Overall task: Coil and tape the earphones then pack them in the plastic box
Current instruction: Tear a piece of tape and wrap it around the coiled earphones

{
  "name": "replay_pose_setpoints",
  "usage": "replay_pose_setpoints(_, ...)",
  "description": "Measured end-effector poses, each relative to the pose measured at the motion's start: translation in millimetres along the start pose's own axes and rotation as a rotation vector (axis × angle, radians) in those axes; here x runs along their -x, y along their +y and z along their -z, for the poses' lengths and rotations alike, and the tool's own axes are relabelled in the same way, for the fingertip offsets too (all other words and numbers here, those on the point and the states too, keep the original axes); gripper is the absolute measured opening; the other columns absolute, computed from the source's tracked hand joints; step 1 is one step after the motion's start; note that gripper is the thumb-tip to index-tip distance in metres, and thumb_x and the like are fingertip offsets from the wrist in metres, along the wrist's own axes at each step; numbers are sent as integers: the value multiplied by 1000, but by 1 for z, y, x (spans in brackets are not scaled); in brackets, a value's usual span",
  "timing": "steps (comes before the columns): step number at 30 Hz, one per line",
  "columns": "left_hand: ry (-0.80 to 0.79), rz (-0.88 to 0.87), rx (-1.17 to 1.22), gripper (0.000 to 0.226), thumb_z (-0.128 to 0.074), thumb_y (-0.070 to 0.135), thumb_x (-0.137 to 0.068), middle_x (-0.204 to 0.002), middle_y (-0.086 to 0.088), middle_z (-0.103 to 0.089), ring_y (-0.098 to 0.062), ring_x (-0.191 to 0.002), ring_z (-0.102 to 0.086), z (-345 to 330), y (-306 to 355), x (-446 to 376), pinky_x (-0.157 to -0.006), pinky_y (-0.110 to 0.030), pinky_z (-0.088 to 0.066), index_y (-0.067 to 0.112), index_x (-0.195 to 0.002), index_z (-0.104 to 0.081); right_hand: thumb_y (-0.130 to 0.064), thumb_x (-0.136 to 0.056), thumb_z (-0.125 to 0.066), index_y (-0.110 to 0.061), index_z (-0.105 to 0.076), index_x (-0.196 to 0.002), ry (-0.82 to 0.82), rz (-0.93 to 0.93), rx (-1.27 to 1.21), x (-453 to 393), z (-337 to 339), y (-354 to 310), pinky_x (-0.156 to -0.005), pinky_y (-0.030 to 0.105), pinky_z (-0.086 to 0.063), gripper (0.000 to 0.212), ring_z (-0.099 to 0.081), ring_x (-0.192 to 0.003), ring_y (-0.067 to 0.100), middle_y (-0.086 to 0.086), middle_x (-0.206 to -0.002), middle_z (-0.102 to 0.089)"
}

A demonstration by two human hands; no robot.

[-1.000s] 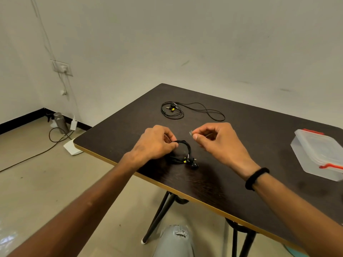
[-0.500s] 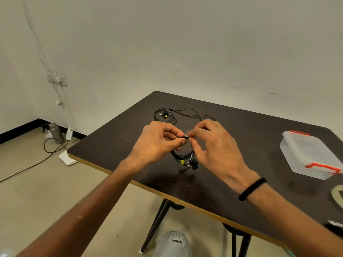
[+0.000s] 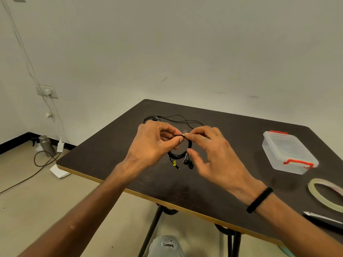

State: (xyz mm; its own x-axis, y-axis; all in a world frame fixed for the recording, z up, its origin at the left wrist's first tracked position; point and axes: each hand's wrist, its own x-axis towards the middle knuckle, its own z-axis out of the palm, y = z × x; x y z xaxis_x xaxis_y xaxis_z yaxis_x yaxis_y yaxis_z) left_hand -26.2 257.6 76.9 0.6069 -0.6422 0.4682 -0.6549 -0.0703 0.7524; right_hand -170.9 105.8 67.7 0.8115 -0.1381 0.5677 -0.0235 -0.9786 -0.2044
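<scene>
A coiled pair of black earphones hangs above the dark table, its buds and yellow-marked plug dangling low. My left hand pinches the top of the coil between thumb and forefinger. My right hand pinches a small clear piece of tape against the same spot on the coil. A second pair of black earphones lies loose on the table behind my hands. The clear plastic box with red clips sits closed at the right.
A roll of clear tape lies at the right table edge, with a pale flat object just below it. On the floor at the left are a grey bottle, a cable and a white adapter. The table's front edge runs diagonally below my wrists.
My right hand came in from apart with the tape piece and now presses it onto the coil held by my left hand. The camera tilted, bringing the tape roll into view.
</scene>
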Motion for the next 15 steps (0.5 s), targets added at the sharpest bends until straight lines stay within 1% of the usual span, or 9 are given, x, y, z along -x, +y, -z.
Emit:
replay_pose_setpoints(1, -8, -11, -8, 14, -82, 27, -89, -80, 6, -79, -1, -73, -77, 0, 4, 0, -73, -19, -63, 19, -100, -80, -28, -100, -66, -20, -68, -136, 6, -22, -48, 2, 3, 1, -97, 16, -46, 37, -50, -123, 12, -4, -132, -57)
replay_pose_setpoints(2, -16, -23, -18, 14, -82, 28, -89, -80, 6, -79, -1, -72, -77, 0, 8, 1, -73, -19, -63, 19, -100, -80, -29, -103, -61, -22, -69, -134, 11, -47, -92, 2, 7, 1, -98, 12, -42, 33, -48, -124, 10, -6, -134, -56)
replay_pose_setpoints(4, -25, -50, -40, 15, -81, 28, -89, -81, 6, -79, 0, -73, -76, -1, 17, 3, -74, -19, -63, 19, -101, -80, -32, -105, -57, -26, -72, -130, 12, -96, -162, 2, 14, 3, -99, 16, -44, 30, -50, -125, 8, -10, -135, -54)
replay_pose_setpoints(6, -26, -83, -78, 15, -81, 28, -90, -83, 8, -79, 1, -74, -76, -3, 27, 4, -75, -20, -63, 19, -102, -81, -34, -105, -59, -27, -74, -126, 5, -147, -228, 2, 24, 5, -93, 20, -49, 27, -55, -122, 8, -14, -135, -54)
replay_pose_setpoints(8, -15, -114, -114, 16, -81, 29, -90, -85, 10, -78, 2, -77, -75, -4, 37, 5, -77, -20, -63, 19, -103, -82, -38, -104, -60, -29, -76, -123, 4, -174, -287, 3, 32, 7, -88, 19, -50, 26, -57, -120, 6, -17, -134, -54)
replay_pose_setpoints(10, -5, -145, -125, 17, -80, 29, -90, -88, 11, -79, 2, -80, -75, -5, 47, 6, -79, -20, -62, 19, -104, -82, -42, -104, -59, -30, -77, -119, 29, -183, -345, 5, 40, 8, -89, 17, -52, 26, -59, -119, 3, -18, -132, -56)
replay_pose_setpoints(12, -2, -183, -132, 18, -80, 28, -91, -90, 11, -79, 2, -81, -75, -6, 56, 7, -80, -19, -62, 19, -106, -82, -44, -103, -61, -32, -79, -112, 63, -217, -428, 5, 48, 9, -86, 14, -52, 24, -62, -114, -1, -20, -128, -59)
replay_pose_setpoints(13, -5, -201, -138, 18, -80, 28, -91, -91, 11, -79, 3, -82, -74, -6, 60, 7, -80, -19, -61, 19, -106, -82, -46, -101, -64, -33, -80, -109, 74, -241, -465, 6, 52, 10, -85, 15, -53, 22, -63, -111, -2, -22, -126, -60)
replay_pose_setpoints(15, -18, -233, -155, 18, -79, 28, -91, -92, 12, -79, 4, -82, -74, -8, 68, 8, -80, -17, -61, 20, -107, -81, -47, -97, -70, -34, -81, -103, 94, -262, -486, 7, 60, 12, -86, 23, -58, 18, -66, -108, -1, -22, -124, -62)
